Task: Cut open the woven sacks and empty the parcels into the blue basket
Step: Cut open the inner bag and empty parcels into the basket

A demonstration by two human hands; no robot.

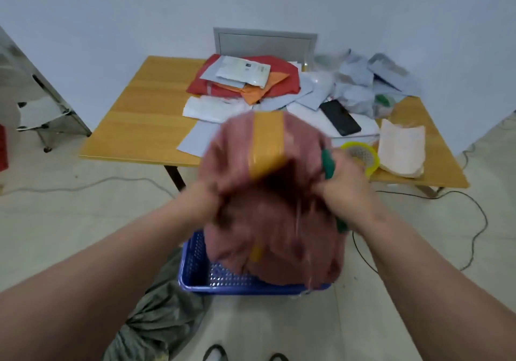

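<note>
Both hands grip a pinkish sack (268,193), blurry, held up right over the blue basket (195,263) at 6 o'clock. Left hand (208,201) bunches the fabric at 9 o'clock of the sack. Right hand (346,190) clutches it at 3 o'clock, with a green tool (327,165) in the same fist. Table (145,114) behind at 12 o'clock.

The woven sack (268,193) is dusty pink-red, blurred, with a yellow-orange band across it; the basket (195,263) beneath is bright blue, its wall and floor a grid of small holes. A green handle (326,165) shows beside the sack. The table (145,109) is honey-yellow wood grain, carrying red and orange bags (282,81), pale grey-white mailers (354,86), a black phone (339,117) (glossy) and a yellow-rimmed sieve (363,156)
</note>
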